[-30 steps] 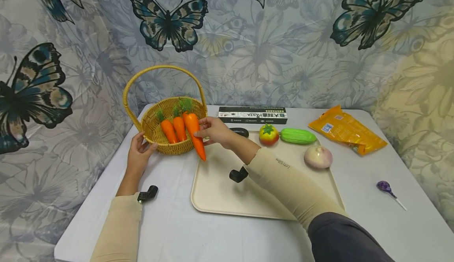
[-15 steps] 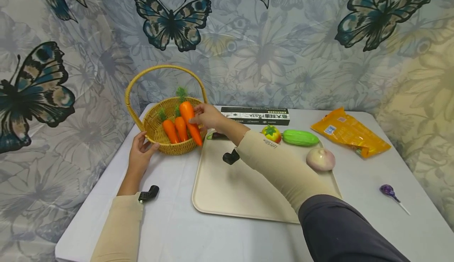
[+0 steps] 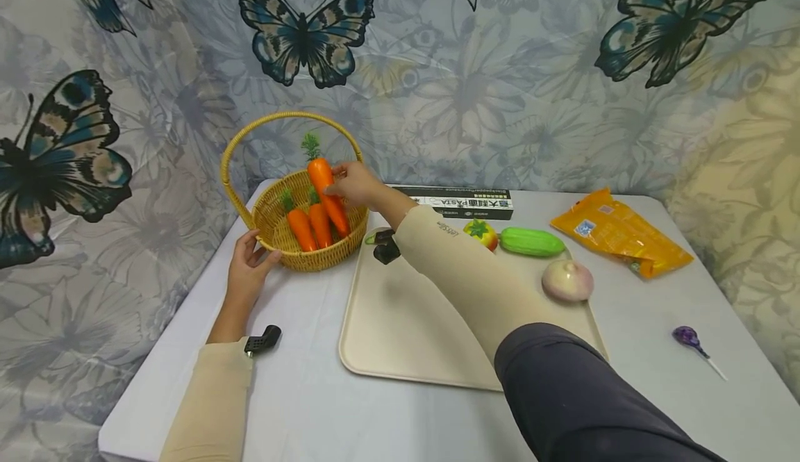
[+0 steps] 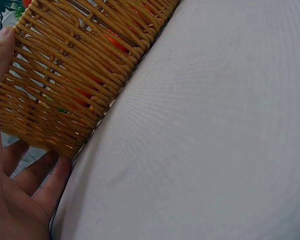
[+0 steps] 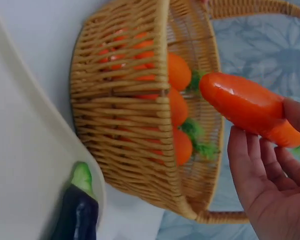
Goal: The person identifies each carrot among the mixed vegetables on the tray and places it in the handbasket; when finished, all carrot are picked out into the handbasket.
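Note:
My right hand (image 3: 355, 185) pinches an orange toy carrot (image 3: 321, 176) by its side and holds it over the wicker basket (image 3: 312, 260), its green top pointing up and back. Seen from the right wrist, the held carrot (image 5: 245, 102) is beyond the basket's rim, thumb on one side and fingers on the other. More carrots (image 3: 301, 229) lie inside the basket with their leafy tops toward the back. My left hand (image 3: 246, 267) grips the basket's left side; in the left wrist view its thumb lies near one edge of the weave and the fingertips (image 4: 60, 167) reach round the other.
A beige tray (image 3: 400, 337) carries an eggplant (image 5: 80, 212), a tomato (image 3: 480, 231), a green cucumber-like vegetable (image 3: 531, 242) and an onion (image 3: 567, 281). Behind it is a pasta box (image 3: 475, 203). An orange packet (image 3: 619, 233) and a lollipop (image 3: 687, 337) lie at right.
My right hand has carried the carrot left and up, from the basket's right front edge to over its inside. The left hand stays at the basket's side.

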### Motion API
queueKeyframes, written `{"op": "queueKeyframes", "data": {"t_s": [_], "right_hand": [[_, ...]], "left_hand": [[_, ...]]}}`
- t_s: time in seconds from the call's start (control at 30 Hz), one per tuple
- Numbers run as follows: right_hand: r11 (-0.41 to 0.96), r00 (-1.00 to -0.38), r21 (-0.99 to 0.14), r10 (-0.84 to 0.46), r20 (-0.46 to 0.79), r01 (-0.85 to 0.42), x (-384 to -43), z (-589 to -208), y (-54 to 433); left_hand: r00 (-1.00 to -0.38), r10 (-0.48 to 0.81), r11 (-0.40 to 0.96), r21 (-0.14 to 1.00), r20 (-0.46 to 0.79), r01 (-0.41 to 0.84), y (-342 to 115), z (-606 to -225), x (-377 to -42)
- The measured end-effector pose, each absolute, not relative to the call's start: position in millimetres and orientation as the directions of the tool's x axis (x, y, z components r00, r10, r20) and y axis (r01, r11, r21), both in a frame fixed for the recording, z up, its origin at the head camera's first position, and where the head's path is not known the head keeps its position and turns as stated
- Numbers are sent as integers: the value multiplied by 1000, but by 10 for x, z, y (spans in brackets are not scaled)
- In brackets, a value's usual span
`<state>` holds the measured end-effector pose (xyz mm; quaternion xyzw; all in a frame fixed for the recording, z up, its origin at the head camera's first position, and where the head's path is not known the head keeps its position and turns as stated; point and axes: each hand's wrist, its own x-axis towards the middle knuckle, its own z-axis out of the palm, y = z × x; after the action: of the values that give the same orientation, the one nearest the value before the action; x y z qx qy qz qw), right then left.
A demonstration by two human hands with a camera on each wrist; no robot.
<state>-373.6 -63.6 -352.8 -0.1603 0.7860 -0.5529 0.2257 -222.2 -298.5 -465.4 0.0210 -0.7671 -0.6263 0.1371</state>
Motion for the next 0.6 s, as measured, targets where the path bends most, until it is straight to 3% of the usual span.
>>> {"op": "queueKeyframes", "data": {"t_s": [0.6], "right_hand": [[313, -851, -949, -486, -201, 45, -3680, -3980, -1002]], "left_hand": [[-961, -210, 202, 970, 179, 137, -3014, -4652, -2223]]}}
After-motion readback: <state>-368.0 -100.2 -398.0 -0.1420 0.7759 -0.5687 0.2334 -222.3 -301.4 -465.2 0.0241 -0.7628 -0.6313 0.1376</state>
